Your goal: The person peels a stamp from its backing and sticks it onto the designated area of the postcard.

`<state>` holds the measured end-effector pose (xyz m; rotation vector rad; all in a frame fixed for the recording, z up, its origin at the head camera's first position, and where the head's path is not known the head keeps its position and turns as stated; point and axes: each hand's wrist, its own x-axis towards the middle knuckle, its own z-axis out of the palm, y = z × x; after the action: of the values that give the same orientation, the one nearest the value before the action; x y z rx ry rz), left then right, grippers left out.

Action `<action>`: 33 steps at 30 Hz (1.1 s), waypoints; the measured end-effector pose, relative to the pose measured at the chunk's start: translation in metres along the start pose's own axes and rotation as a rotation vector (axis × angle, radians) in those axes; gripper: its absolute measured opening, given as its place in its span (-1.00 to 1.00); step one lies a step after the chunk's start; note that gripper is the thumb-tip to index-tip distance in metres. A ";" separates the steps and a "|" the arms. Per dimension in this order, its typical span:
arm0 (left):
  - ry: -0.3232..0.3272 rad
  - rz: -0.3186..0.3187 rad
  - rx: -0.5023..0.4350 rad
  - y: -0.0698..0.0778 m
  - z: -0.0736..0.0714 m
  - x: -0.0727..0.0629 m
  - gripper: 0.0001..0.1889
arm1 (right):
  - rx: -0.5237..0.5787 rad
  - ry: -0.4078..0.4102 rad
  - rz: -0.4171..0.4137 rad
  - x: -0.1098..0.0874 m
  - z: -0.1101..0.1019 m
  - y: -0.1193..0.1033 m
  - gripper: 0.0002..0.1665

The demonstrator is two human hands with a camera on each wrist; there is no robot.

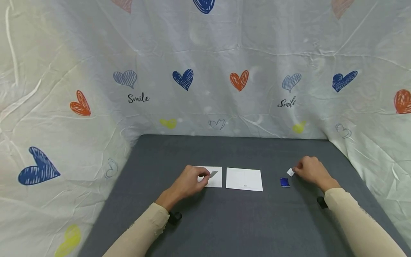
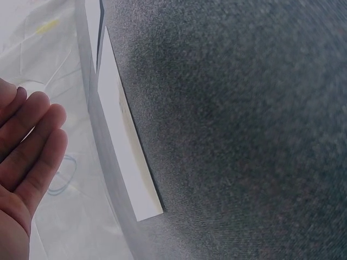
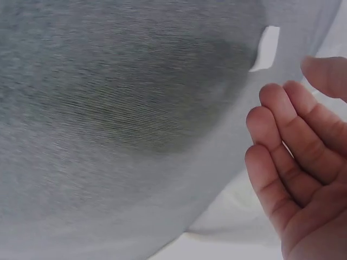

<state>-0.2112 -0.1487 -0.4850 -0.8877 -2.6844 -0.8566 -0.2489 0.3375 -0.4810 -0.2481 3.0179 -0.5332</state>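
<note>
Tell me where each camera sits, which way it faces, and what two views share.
Head: worn on the head, facing forward and down at the grey table and heart-print sheet; both sleeves, left hand and right hand show.
Left wrist: on that wrist, looking past the fingers across the table to white cards; part of the left hand shows at left.
Right wrist: on that wrist, facing the table and a small white piece; the right hand shows at right.
Shared: head and left wrist both show the white cards.

We note a screened-off workspace; the wider premises cannot be determined. Heart-printed sheeting [image 1: 208,39] hangs behind and beside a grey bench [image 1: 240,225].
</note>
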 end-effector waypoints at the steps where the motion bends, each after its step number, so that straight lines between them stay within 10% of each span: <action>1: 0.000 -0.002 0.001 0.000 0.000 0.000 -0.91 | -0.001 0.006 -0.018 0.001 -0.001 -0.002 -0.72; 33: -0.008 -0.024 0.007 -0.001 -0.003 -0.002 -0.90 | -0.009 0.122 -0.318 0.006 -0.023 -0.108 -0.76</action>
<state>-0.2098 -0.1518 -0.4838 -0.8603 -2.7084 -0.8506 -0.2414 0.2440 -0.4219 -0.7310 3.1145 -0.5751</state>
